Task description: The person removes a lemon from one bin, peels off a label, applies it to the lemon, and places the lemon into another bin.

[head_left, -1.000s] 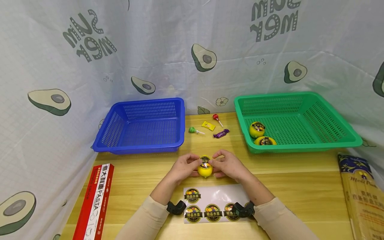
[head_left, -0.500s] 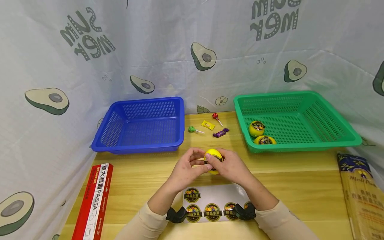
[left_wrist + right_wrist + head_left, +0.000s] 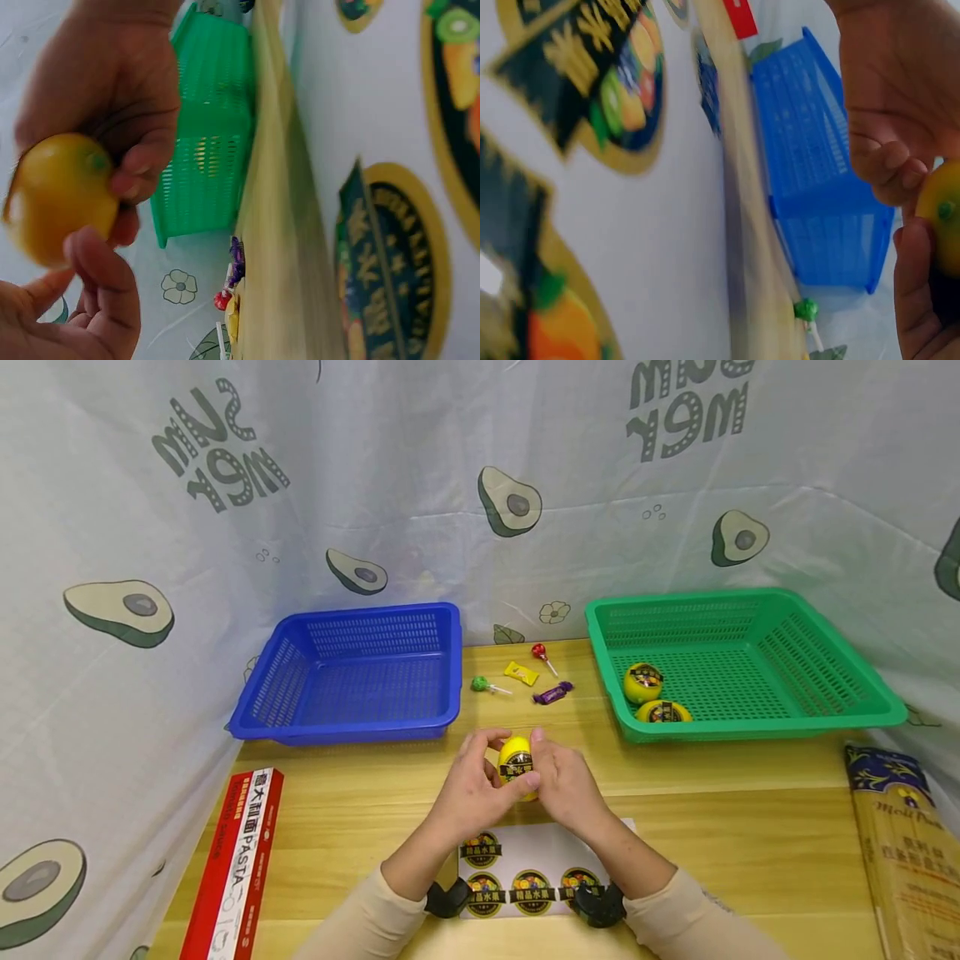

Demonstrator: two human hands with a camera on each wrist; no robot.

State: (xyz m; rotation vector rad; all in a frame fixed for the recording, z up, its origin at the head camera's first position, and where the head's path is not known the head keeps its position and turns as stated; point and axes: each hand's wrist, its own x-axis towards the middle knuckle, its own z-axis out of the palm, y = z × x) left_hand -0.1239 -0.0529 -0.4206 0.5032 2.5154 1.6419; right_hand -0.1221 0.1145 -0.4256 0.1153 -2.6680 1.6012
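Observation:
A yellow lemon (image 3: 517, 763) with a dark round sticker on it is held above the wooden table between both hands. My left hand (image 3: 474, 789) grips it from the left and my right hand (image 3: 563, 783) from the right, fingers curled round it. The lemon (image 3: 58, 196) shows in the left wrist view pinched between fingers, and its edge (image 3: 943, 217) appears in the right wrist view. Under my wrists lies a white sticker sheet (image 3: 525, 872) with several round fruit labels. Two labelled lemons (image 3: 642, 682) lie in the green basket (image 3: 832, 710).
A blue basket (image 3: 356, 727) stands at the back left. Between the baskets lie a green lollipop (image 3: 481, 685), a yellow candy (image 3: 521, 673), a red lollipop (image 3: 539, 652) and a purple candy (image 3: 552, 694). A red pasta box (image 3: 238, 860) is at the front left, a spaghetti pack (image 3: 907, 852) on the right.
Both hands lifted the lemon off the table and turned it, so the sticker went from the top round to the side facing me. My wrists drew closer together over the sticker sheet.

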